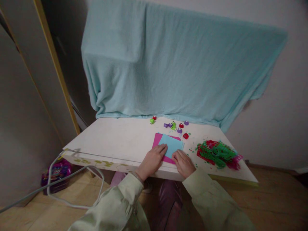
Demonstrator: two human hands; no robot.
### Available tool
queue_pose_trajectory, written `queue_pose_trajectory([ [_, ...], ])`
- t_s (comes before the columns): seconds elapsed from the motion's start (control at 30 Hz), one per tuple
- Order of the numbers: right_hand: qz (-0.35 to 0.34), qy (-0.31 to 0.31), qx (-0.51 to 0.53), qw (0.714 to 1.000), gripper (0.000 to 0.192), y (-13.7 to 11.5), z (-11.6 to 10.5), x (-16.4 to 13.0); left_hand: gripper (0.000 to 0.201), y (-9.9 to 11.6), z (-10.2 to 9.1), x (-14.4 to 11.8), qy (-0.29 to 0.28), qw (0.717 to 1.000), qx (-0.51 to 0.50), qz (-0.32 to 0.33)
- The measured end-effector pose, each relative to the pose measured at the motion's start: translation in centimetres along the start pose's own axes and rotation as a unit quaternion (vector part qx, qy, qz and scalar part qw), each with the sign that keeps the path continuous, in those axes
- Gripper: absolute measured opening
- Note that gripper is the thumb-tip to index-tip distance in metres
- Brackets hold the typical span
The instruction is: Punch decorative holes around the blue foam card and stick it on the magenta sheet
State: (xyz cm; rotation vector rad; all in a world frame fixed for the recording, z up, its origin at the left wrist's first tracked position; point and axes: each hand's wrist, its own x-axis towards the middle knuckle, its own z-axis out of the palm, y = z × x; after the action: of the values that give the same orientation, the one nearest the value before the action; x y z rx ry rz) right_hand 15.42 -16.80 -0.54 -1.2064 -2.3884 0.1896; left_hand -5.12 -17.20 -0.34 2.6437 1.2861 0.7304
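Observation:
A light blue sheet of paper (172, 144) lies on top of a pink sheet of paper (157, 139) near the table's front edge. My left hand (155, 158) rests flat on the left side of the blue sheet, fingers extended. At that sheet's lower right edge, my right hand (183, 163) has its fingers curled in and pressed together on the paper. Just beyond the sheets sit several small red, green and purple pieces with white tops, which look like paper punches, among them a red one (185, 136).
To the right lies a heap of green, red and pink paper full of holes (218, 154), with tiny paper bits around it. A light blue cloth (183, 64) hangs behind the white table (115, 134). A pale cable (49, 183) loops at the left front.

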Motion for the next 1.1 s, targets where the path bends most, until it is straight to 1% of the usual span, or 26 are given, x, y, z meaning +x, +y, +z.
queue_pose_trajectory([
  [0.2, -0.010, -0.012, 0.005, 1.000, 0.010, 0.8, -0.3, -0.8, 0.069, 0.1, 0.0, 0.0, 0.004, 1.000, 0.018, 0.002],
  [0.33, 0.016, -0.005, 0.026, 1.000, 0.010, 1.2, -0.9, -1.9, 0.071, 0.0, 0.1, 0.0, 0.012, 1.000, 0.017, 0.006],
  [0.47, 0.045, 0.001, 0.052, 0.998, 0.011, 1.2, -1.3, -2.2, 0.070, -0.1, 0.2, -0.1, 0.012, 1.000, 0.013, 0.007],
  [0.53, 0.064, 0.029, 0.053, 0.996, 0.012, 2.0, -1.9, -2.3, 0.071, -0.2, 0.3, -0.1, 0.013, 1.000, 0.010, 0.006],
  [0.6, 0.100, 0.087, 0.027, 0.991, 0.013, 3.7, -3.1, -2.8, 0.071, -0.3, 0.4, -0.1, 0.017, 1.000, 0.005, 0.005],
  [0.63, 0.127, 0.126, -0.002, 0.984, 0.015, 4.8, -3.8, -3.1, 0.071, -0.4, 0.4, -0.1, 0.018, 1.000, 0.001, 0.005],
  [0.7, 0.191, 0.199, -0.097, 0.956, 0.018, 6.9, -5.5, -3.8, 0.071, -0.5, 0.5, -0.1, 0.022, 1.000, -0.008, 0.006],
  [0.73, 0.205, 0.206, -0.138, 0.947, 0.021, 7.6, -6.2, -4.1, 0.070, -0.6, 0.6, -0.1, 0.024, 1.000, -0.012, 0.005],
  [0.8, 0.200, 0.202, -0.175, 0.943, 0.023, 8.0, -7.1, -4.2, 0.066, -0.6, 0.7, -0.1, 0.030, 0.999, -0.024, 0.003],
  [0.83, 0.185, 0.198, -0.163, 0.949, 0.021, 7.7, -7.2, -4.0, 0.064, -0.6, 0.7, 0.0, 0.034, 0.999, -0.030, 0.001],
  [0.9, 0.147, 0.186, -0.088, 0.968, 0.020, 6.0, -6.5, -3.0, 0.060, -0.7, 0.8, 0.0, 0.044, 0.998, -0.043, -0.002],
  [0.93, 0.128, 0.162, -0.034, 0.978, 0.021, 4.8, -5.9, -2.5, 0.059, -0.7, 0.8, 0.1, 0.048, 0.998, -0.049, -0.003],
  [0.97, 0.106, 0.119, 0.020, 0.987, 0.019, 3.7, -5.2, -1.9, 0.058, -0.7, 0.9, 0.1, 0.052, 0.997, -0.054, -0.004],
  [1.0, 0.089, 0.074, 0.062, 0.991, 0.016, 2.6, -4.4, -1.3, 0.057, -0.7, 0.9, 0.1, 0.054, 0.997, -0.058, -0.006],
  [1.03, 0.078, 0.043, 0.093, 0.992, 0.013, 1.8, -3.6, -0.8, 0.056, -0.7, 0.9, 0.1, 0.055, 0.997, -0.061, -0.006],
  [1.1, 0.072, 0.015, 0.125, 0.989, 0.009, 0.6, -2.2, -0.2, 0.056, -0.7, 0.9, 0.1, 0.056, 0.997, -0.062, -0.006],
])
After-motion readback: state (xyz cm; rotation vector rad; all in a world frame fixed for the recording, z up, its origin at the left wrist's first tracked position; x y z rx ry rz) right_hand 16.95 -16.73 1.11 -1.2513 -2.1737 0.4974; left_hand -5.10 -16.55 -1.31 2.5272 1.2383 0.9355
